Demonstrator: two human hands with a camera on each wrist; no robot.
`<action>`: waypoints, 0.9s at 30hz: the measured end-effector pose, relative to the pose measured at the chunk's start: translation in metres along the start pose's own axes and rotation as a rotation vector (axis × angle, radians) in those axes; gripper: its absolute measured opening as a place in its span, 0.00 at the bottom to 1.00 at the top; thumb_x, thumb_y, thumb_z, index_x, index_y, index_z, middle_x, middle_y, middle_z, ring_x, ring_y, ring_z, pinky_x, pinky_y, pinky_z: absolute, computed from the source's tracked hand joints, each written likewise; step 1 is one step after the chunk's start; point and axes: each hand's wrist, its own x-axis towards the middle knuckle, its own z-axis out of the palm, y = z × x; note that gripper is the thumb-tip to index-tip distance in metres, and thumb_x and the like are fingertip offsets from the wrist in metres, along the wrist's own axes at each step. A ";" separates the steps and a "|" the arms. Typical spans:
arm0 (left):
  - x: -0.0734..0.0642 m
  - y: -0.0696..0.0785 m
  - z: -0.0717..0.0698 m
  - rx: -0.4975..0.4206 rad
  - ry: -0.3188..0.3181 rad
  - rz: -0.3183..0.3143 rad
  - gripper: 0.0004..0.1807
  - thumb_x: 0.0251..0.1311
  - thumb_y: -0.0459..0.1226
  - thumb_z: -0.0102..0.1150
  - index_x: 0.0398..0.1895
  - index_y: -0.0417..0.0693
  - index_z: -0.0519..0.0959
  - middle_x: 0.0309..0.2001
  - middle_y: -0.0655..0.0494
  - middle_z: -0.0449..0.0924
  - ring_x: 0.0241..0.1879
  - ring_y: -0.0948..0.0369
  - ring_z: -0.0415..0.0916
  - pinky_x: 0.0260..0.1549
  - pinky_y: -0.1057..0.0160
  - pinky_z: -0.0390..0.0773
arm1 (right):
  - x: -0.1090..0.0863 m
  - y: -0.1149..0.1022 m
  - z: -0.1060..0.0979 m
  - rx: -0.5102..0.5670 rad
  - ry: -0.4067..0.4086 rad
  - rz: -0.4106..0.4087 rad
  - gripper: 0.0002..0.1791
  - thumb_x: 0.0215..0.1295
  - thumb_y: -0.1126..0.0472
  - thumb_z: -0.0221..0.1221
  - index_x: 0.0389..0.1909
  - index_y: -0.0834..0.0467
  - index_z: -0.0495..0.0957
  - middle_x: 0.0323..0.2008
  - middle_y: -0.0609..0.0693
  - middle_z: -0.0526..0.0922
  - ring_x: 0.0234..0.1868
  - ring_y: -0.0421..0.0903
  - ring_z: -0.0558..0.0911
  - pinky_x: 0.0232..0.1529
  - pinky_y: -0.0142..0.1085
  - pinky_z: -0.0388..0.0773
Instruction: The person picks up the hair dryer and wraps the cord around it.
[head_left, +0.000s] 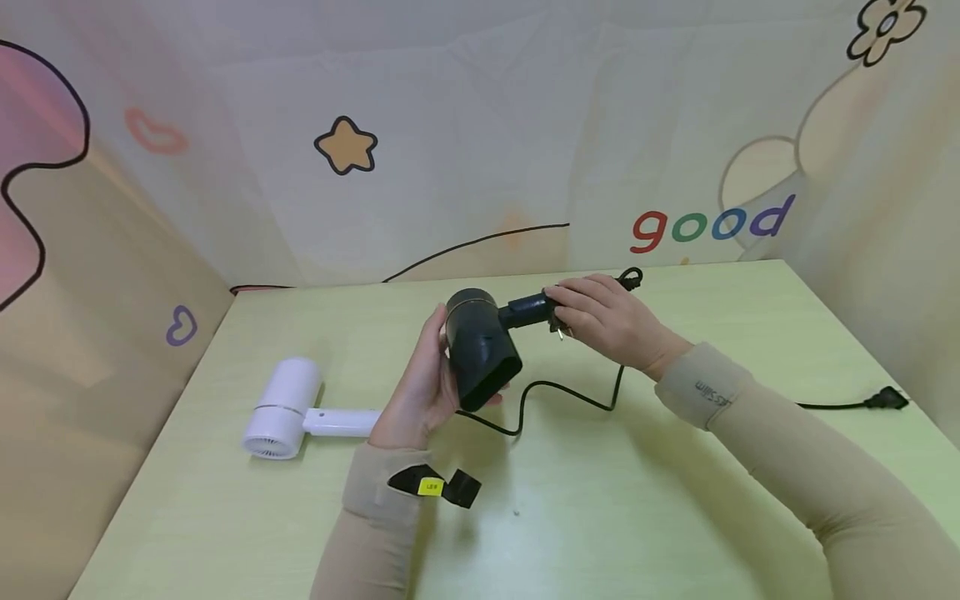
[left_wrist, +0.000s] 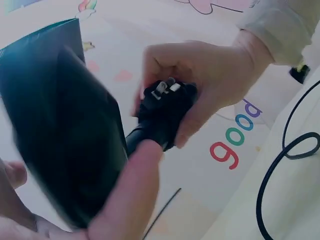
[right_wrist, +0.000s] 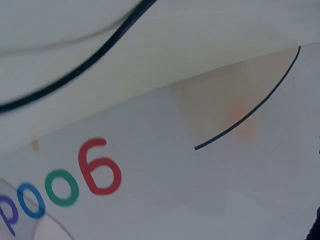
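A black hair dryer (head_left: 480, 350) is held up over the table, its flattened nozzle tilted down toward the front. My left hand (head_left: 423, 379) grips the dryer's barrel, thumb on the near side and fingers passing beneath. The right hand (head_left: 611, 321) holds the handle (head_left: 525, 311) near its end. In the left wrist view, small pale pieces (left_wrist: 167, 89) show on the black part within the right hand (left_wrist: 205, 75); whether they are switches or plug prongs I cannot tell. The right wrist view shows neither the hand nor the dryer.
A white hair dryer (head_left: 281, 408) lies on the table at left, its handle running behind my left wrist. A black cord (head_left: 562, 385) winds across the table beneath the hands. Toward the right edge lies a black plug (head_left: 887, 398). A printed cloth backdrop (head_left: 480, 125) rises behind the table.
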 end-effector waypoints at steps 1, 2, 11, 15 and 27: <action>-0.001 0.000 0.002 0.032 0.002 0.013 0.39 0.63 0.67 0.30 0.70 0.55 0.52 0.49 0.46 0.75 0.35 0.54 0.82 0.35 0.49 0.82 | 0.000 -0.002 -0.005 0.049 -0.047 0.105 0.11 0.67 0.60 0.56 0.42 0.64 0.75 0.47 0.59 0.82 0.47 0.54 0.80 0.47 0.46 0.77; -0.001 0.001 0.003 0.073 0.010 0.027 0.41 0.62 0.68 0.29 0.71 0.55 0.50 0.50 0.44 0.76 0.36 0.51 0.83 0.36 0.48 0.82 | -0.002 -0.005 -0.009 0.099 -0.071 0.214 0.12 0.63 0.60 0.60 0.42 0.65 0.76 0.47 0.59 0.82 0.47 0.55 0.79 0.49 0.47 0.77; -0.001 -0.005 0.007 0.557 0.194 0.161 0.33 0.65 0.58 0.44 0.69 0.52 0.59 0.53 0.48 0.79 0.46 0.50 0.81 0.40 0.58 0.81 | -0.034 -0.015 -0.040 0.332 0.084 1.079 0.33 0.46 0.63 0.72 0.52 0.64 0.68 0.44 0.59 0.82 0.39 0.48 0.82 0.40 0.18 0.75; -0.004 -0.008 -0.006 0.728 0.264 0.245 0.32 0.65 0.54 0.50 0.68 0.52 0.61 0.52 0.50 0.79 0.46 0.52 0.79 0.41 0.58 0.80 | -0.044 -0.007 -0.052 0.463 0.103 1.389 0.32 0.52 0.54 0.69 0.55 0.60 0.67 0.40 0.49 0.84 0.35 0.35 0.81 0.36 0.19 0.76; -0.038 0.007 -0.082 1.285 0.555 0.462 0.33 0.65 0.49 0.50 0.67 0.38 0.61 0.62 0.38 0.66 0.60 0.41 0.65 0.54 0.42 0.69 | -0.090 0.021 -0.074 0.824 0.213 1.904 0.54 0.49 0.46 0.69 0.71 0.61 0.50 0.47 0.45 0.75 0.30 0.28 0.82 0.31 0.23 0.79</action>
